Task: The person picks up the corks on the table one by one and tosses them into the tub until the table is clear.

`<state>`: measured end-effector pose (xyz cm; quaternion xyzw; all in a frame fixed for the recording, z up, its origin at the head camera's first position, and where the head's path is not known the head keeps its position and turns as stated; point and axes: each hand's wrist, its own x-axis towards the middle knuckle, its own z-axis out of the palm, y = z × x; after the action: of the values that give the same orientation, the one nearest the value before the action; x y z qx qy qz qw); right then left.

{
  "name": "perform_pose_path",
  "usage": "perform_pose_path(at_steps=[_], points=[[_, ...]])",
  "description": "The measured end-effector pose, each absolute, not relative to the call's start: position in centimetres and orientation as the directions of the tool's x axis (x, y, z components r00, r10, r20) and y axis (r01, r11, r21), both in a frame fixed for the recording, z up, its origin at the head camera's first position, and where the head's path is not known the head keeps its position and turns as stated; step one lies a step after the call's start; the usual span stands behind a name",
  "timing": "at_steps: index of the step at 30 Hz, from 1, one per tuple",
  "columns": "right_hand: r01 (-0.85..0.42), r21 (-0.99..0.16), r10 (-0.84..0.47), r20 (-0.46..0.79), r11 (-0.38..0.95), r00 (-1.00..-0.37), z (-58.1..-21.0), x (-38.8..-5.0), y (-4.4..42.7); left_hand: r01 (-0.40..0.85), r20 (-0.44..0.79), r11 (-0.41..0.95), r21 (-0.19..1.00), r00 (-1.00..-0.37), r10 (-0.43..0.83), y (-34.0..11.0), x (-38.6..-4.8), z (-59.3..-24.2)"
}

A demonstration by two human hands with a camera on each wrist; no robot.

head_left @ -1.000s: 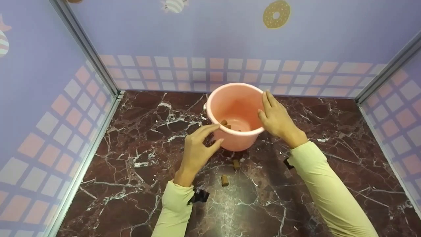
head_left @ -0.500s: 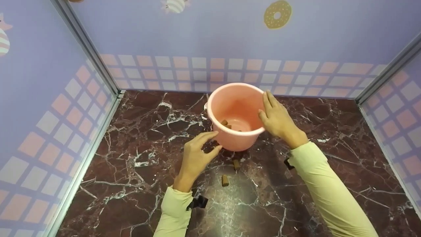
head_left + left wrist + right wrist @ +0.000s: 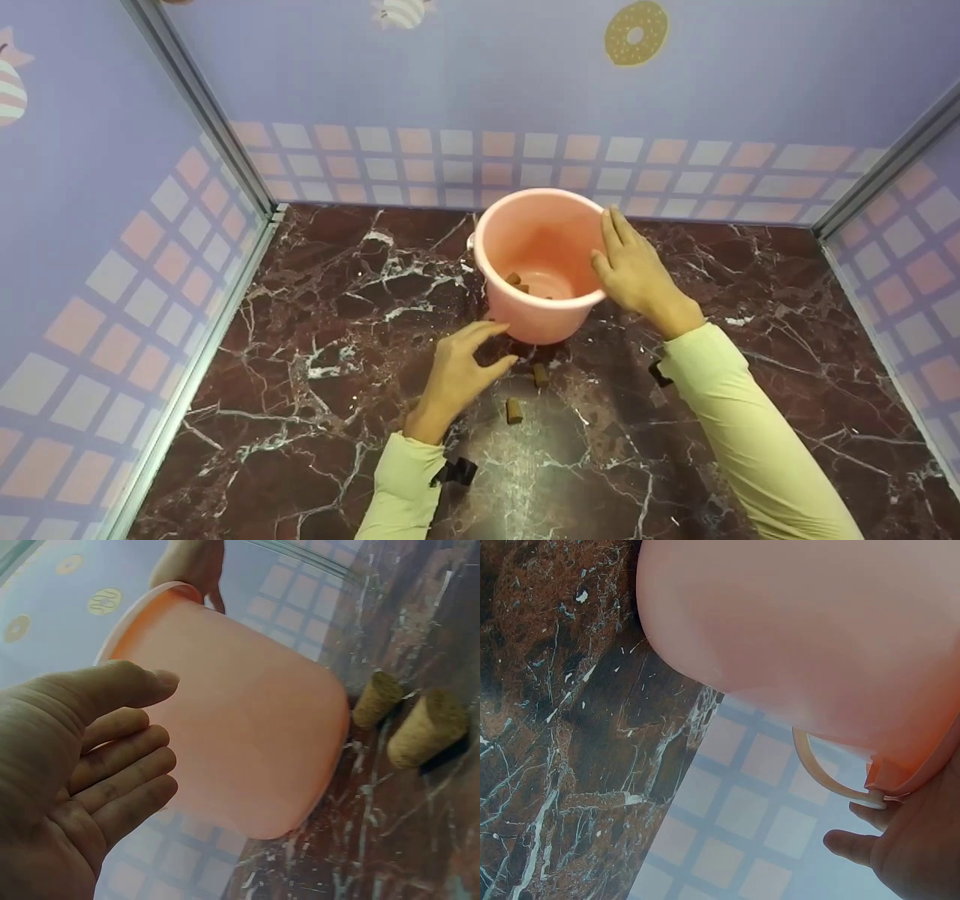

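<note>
A pink plastic bucket (image 3: 536,319) stands upright on the dark marbled surface, with several brown cork stoppers (image 3: 514,280) inside at the bottom. My right hand (image 3: 637,274) holds its rim on the right, thumb over the inner side and fingers along the outside. In the right wrist view the bucket's pale handle (image 3: 817,769) hangs near those fingers. My left hand (image 3: 457,367) is held in front of the bucket's left side, fingers extended, thumb apart, nothing between them. Just right of it, a nearer cork (image 3: 514,411) and a farther cork (image 3: 540,375) rest on the surface.
A purple back wall (image 3: 480,90) with a checkered band rises behind the bucket. Side walls (image 3: 82,247) enclose the surface at left and right, meeting the back wall at metal corner strips.
My left hand has come away from the bucket's rim, moving down and toward me, near the loose corks. The right hand and the bucket have stayed put.
</note>
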<state>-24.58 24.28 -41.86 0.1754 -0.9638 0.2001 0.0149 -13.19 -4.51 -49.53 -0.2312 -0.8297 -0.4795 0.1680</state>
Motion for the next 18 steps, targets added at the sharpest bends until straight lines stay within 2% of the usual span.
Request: perform_pose_path(at_steps=[7,18], points=[[-0.344,-0.382,-0.330,0.104,0.858,-0.938,-41.7,-24.6,24.2,0.575,0.506,0.423,0.700,-0.818,0.273,-4.4,-13.0,-50.6],[-0.334,-0.385,-0.324,0.092,0.860,-0.942,-41.7,-24.4,24.2,0.562,0.465,0.431,0.706,-0.827,0.316,-4.6,-12.6,-51.9]])
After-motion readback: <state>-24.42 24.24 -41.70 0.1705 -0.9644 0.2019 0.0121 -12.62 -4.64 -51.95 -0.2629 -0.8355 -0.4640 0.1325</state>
